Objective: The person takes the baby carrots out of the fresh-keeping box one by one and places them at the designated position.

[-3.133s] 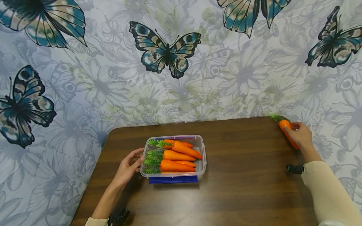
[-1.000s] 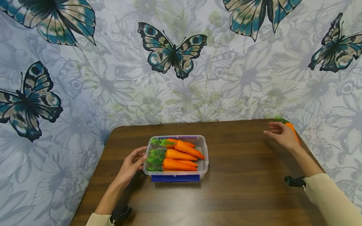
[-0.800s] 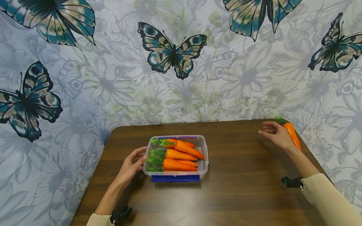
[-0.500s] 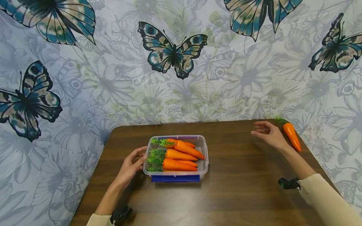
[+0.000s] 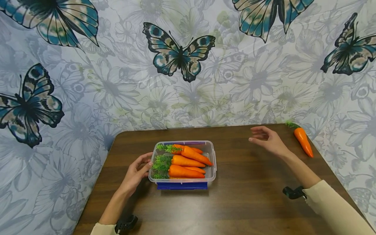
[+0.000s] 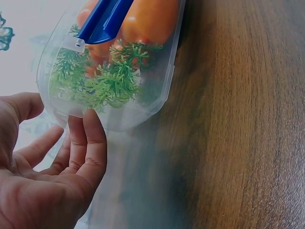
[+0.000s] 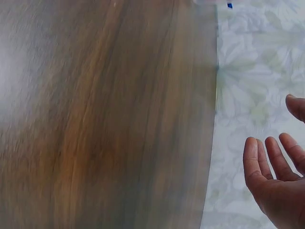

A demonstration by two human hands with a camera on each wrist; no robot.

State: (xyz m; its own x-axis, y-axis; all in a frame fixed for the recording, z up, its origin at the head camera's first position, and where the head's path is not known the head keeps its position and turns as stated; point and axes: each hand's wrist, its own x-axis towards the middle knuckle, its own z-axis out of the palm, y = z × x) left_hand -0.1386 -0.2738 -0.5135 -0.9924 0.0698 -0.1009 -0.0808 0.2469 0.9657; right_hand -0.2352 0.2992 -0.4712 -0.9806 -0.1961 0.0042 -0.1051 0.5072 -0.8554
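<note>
A clear plastic container [image 5: 212,176] with blue clips stands on the table, several carrots [image 5: 188,161] with green tops lying inside. My left hand [image 5: 133,173] is at its left end; in the left wrist view the fingertips touch the outer wall, with the thumb near the rim. No left fingers show inside the container. My right hand [image 5: 269,141] hovers over the table between the container and a single carrot [image 5: 303,142], its fingers loosely bent around nothing. That carrot lies by the table's far right corner, leafy end toward the wall.
The brown wooden table [image 5: 241,202] ends at a wall covering [image 5: 249,81] printed with butterflies and flowers. A dark band [image 5: 293,192] sits at the right wrist, another band [image 5: 126,223] at the left.
My right hand has let go of the single carrot at the right corner and moved left, away from it. My left hand stays at the container, and the view has shifted slightly.
</note>
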